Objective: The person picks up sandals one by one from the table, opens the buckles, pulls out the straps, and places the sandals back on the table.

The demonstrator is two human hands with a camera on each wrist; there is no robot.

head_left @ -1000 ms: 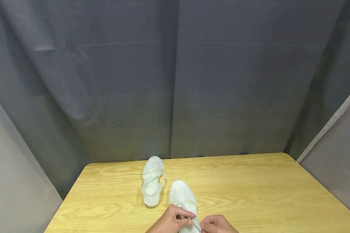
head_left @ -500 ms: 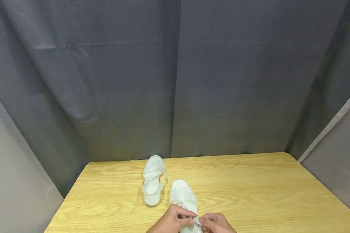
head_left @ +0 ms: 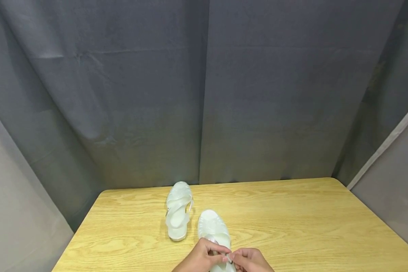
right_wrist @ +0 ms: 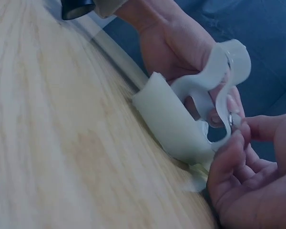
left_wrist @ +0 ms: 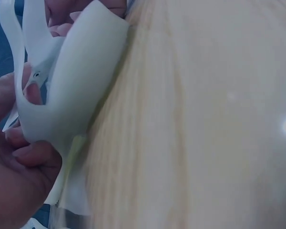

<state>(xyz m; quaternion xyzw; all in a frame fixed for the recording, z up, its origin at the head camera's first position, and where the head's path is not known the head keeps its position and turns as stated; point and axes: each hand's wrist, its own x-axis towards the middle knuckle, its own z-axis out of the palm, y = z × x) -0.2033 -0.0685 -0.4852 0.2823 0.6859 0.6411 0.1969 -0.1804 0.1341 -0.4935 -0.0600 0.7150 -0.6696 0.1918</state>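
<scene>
A translucent white sandal (head_left: 213,226) lies at the table's near edge with its toe pointing away. Over its strap part, my left hand (head_left: 200,256) holds the sandal between thumb and fingers. In the right wrist view, thumb and fingertips of my right hand (right_wrist: 257,181) pinch the end of a thin strap (right_wrist: 222,107) beside a small metal buckle (right_wrist: 231,119). The left hand (right_wrist: 181,45) reaches under the strap from the other side there. A small hole shows in the wider strap (left_wrist: 40,62) in the left wrist view. Fingers hide part of the buckle.
A matching white sandal (head_left: 178,211) stands farther back on the left, toe toward the far edge. Both rest on a wood-grain table (head_left: 292,219). Dark grey curtain (head_left: 139,94) hangs behind, with paler panels at either side.
My right hand has drawn slightly left, closer to the left hand, with the strap end in its fingertips. The left hand and the far sandal stay nearly in place.
</scene>
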